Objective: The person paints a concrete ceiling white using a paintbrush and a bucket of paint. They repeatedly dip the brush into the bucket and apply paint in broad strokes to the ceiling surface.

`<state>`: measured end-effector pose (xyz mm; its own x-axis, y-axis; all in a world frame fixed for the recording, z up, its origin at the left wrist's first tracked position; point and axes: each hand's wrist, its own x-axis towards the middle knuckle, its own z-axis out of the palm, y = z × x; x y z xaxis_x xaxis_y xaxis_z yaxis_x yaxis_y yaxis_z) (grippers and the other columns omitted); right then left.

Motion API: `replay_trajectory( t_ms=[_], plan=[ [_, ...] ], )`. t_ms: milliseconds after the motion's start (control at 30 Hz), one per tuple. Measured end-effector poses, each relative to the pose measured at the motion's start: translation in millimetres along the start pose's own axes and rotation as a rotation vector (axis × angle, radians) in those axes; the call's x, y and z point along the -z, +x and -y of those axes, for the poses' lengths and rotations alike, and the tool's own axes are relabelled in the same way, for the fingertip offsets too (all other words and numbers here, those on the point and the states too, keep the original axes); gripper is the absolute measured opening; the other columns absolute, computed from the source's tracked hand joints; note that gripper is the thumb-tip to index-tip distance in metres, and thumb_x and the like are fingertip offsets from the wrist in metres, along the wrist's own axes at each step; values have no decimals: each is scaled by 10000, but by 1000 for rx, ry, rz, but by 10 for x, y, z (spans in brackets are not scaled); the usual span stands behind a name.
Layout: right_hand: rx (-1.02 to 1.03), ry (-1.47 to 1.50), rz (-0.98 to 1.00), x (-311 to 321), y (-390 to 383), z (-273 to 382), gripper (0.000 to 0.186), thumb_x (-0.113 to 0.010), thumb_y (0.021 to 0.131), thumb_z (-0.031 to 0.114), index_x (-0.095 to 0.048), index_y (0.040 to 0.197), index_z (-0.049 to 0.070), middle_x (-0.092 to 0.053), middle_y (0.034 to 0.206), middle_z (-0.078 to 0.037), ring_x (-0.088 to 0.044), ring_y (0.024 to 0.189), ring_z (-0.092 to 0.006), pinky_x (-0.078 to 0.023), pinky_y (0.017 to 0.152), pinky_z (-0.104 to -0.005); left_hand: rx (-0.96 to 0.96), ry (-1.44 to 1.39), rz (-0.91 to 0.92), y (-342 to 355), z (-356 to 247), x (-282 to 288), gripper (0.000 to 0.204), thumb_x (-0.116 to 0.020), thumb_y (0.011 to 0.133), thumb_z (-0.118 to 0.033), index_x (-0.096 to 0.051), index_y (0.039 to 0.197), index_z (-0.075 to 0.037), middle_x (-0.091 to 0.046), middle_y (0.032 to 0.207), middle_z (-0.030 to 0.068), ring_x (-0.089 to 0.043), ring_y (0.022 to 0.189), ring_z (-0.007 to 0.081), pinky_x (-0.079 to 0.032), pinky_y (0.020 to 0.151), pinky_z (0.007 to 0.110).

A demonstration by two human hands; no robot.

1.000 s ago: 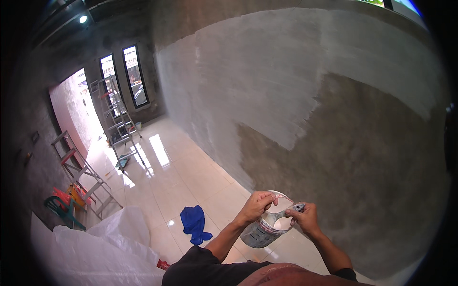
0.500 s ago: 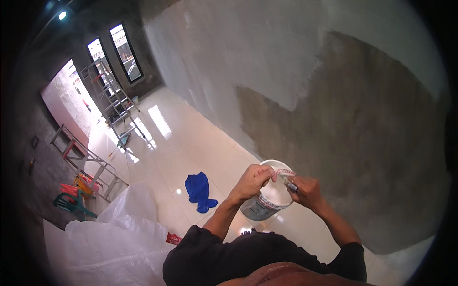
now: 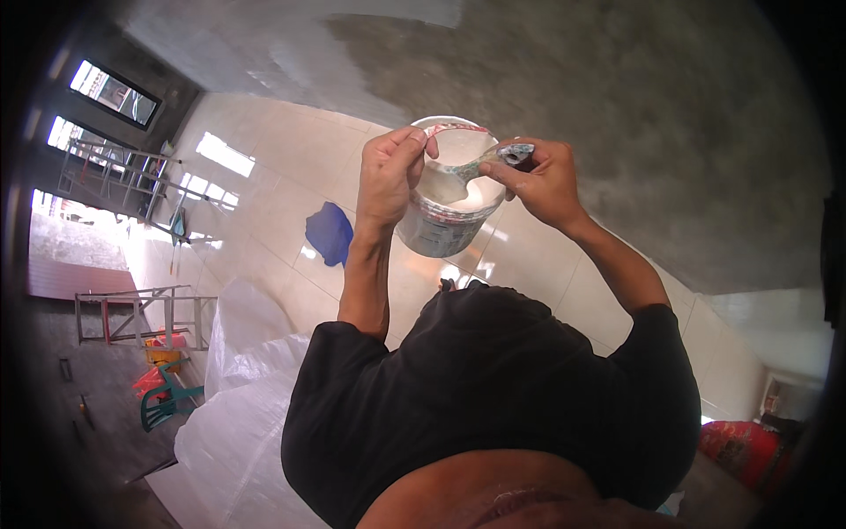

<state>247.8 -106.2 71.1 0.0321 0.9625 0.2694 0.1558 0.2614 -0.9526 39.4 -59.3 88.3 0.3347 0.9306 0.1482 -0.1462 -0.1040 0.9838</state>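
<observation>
A paint bucket (image 3: pixel 436 236) holding white paint hangs in front of me, its outside streaked. My left hand (image 3: pixel 392 167) is closed at its left side, pinching the paint-spattered bucket handle (image 3: pixel 458 129), which arches over the far part of the opening. My right hand (image 3: pixel 539 181) grips a paintbrush (image 3: pixel 476 167) by its smeared handle at the right of the rim. The brush slants down to the left, its pale bristles inside the bucket's mouth; whether the tip touches the paint I cannot tell.
Beyond the bucket rises a wall (image 3: pixel 564 79), part painted pale, part bare grey. A blue cloth (image 3: pixel 330 234) lies on the tiled floor (image 3: pixel 282 167). Leftward are a stepladder (image 3: pixel 132 181), a metal stand (image 3: pixel 132 317), a green chair (image 3: pixel 163 397) and plastic sheeting (image 3: pixel 238 432).
My view has turned and tipped down toward my body. The paintbrush now shows lying across the bucket's mouth. Both hands keep their grips.
</observation>
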Motion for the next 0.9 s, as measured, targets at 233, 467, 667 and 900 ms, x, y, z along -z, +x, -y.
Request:
replay_trajectory(
  t_ms=[233, 467, 667, 900],
  plan=[
    [-208, 242, 12, -37, 10, -157, 126, -745, 785, 69, -690, 832, -34, -667, 662, -63, -579, 516, -79, -416, 454, -216, -48, -70, 34, 52, 170, 47, 286, -492, 968, -220, -581, 784, -19, -312, 511, -96, -225, 429, 13, -157, 397, 217],
    [43, -58, -76, 6, -53, -220, 179, -764, 762, 105, -715, 899, 1, -692, 698, -82, -605, 519, -133, -449, 475, -251, 3, -10, -11, -4, 146, 24, 282, -517, 951, -235, -601, 765, -40, -354, 499, -91, -256, 421, 12, -171, 391, 222],
    [453, -462, -81, 162, 52, -330, 202, -772, 735, 90, -717, 923, 42, -686, 747, -108, -615, 535, -186, -463, 487, -295, 21, 27, 65, 13, 49, -105, 284, -497, 952, -192, -622, 751, -36, -349, 509, -98, -268, 451, 8, -191, 433, 218],
    [714, -680, -11, 170, 122, -224, 233, -771, 710, 50, -698, 931, 40, -673, 717, -97, -622, 550, -251, -479, 511, -312, 10, 77, 86, 39, -102, -122, 288, -495, 952, -190, -622, 748, -30, -344, 520, -104, -270, 472, 4, -195, 456, 215]
  ],
)
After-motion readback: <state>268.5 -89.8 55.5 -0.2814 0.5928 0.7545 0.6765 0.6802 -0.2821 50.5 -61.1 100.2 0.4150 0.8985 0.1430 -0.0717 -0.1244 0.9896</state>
